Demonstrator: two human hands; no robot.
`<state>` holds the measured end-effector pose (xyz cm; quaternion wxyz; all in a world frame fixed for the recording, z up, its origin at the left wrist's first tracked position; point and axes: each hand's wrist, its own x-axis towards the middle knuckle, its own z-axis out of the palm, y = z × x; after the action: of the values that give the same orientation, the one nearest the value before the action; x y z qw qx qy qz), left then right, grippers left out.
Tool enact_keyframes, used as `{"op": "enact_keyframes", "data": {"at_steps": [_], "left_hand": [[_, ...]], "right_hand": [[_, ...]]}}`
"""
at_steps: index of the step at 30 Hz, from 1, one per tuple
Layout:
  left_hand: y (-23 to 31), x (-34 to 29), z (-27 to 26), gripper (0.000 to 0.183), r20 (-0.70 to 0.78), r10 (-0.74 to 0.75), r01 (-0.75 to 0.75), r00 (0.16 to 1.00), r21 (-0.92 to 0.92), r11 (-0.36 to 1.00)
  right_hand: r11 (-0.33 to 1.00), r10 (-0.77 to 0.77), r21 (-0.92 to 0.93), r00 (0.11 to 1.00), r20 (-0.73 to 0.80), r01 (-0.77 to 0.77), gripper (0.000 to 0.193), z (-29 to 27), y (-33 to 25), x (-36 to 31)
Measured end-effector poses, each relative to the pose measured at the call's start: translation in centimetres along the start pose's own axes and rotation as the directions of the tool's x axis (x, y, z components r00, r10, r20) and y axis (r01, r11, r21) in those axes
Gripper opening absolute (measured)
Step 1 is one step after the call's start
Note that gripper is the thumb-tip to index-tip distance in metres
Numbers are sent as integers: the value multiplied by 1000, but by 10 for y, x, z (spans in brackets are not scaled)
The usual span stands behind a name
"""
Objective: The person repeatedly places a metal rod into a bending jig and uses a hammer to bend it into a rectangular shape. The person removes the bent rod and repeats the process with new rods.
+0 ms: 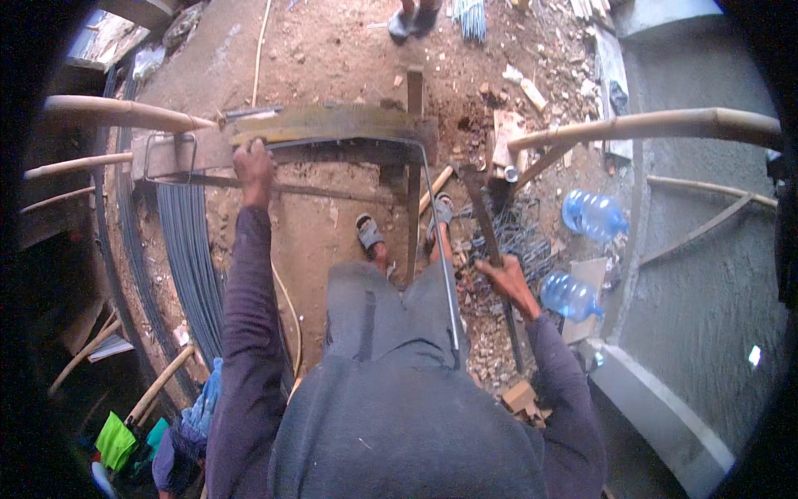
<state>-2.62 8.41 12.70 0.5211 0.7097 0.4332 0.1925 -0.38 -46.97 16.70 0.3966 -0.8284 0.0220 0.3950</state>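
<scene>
A thin steel rod (442, 249) lies along a wooden bench (332, 155) in front of me. It turns a corner at the bench's right part and runs back toward my lap. My left hand (253, 173) is closed on the rod near its left end, against the yellowish board (324, 125) on the bench. To the right, my right hand (511, 287) is wrapped round a long dark metal bar (485, 220), which slants down beside the rod. The bar's upper end is near the bench's right end. A rectangular bent-rod loop (170, 158) lies on the bench's left end.
Two clear blue water jugs (594, 214) lie at right, near a grey plastered wall (706, 224). Bundled steel rods (191, 258) stretch along the left. Bamboo poles (648, 126) flank the bench. Bent metal pieces (528, 245) and rubble cover the ground. Another person's feet (409, 23) show at the top.
</scene>
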Motion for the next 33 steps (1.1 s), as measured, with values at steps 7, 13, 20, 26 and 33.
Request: {"op": "enact_keyframes", "data": {"at_steps": [7, 13, 20, 26, 33], "left_hand": [[-47, 39, 3, 24, 94, -104, 122, 990, -209, 970], [-81, 22, -1, 23, 35, -149, 152, 988, -297, 943], [-89, 28, 3, 22, -2, -207, 200, 978, -248, 948], [-36, 21, 2, 25, -23, -19, 15, 1000, -193, 981], [7, 50, 3, 31, 42, 29, -34, 999, 119, 992]], "right_hand": [[980, 4, 198, 1000, 20, -8, 32, 23, -58, 30], [969, -76, 238, 997, 5, 73, 30, 26, -71, 58], [999, -51, -10, 998, 42, 52, 33, -5, -27, 74], [980, -198, -4, 973, 116, 200, 34, 17, -40, 86], [958, -280, 79, 959, 35, 277, 32, 33, -72, 85]]}}
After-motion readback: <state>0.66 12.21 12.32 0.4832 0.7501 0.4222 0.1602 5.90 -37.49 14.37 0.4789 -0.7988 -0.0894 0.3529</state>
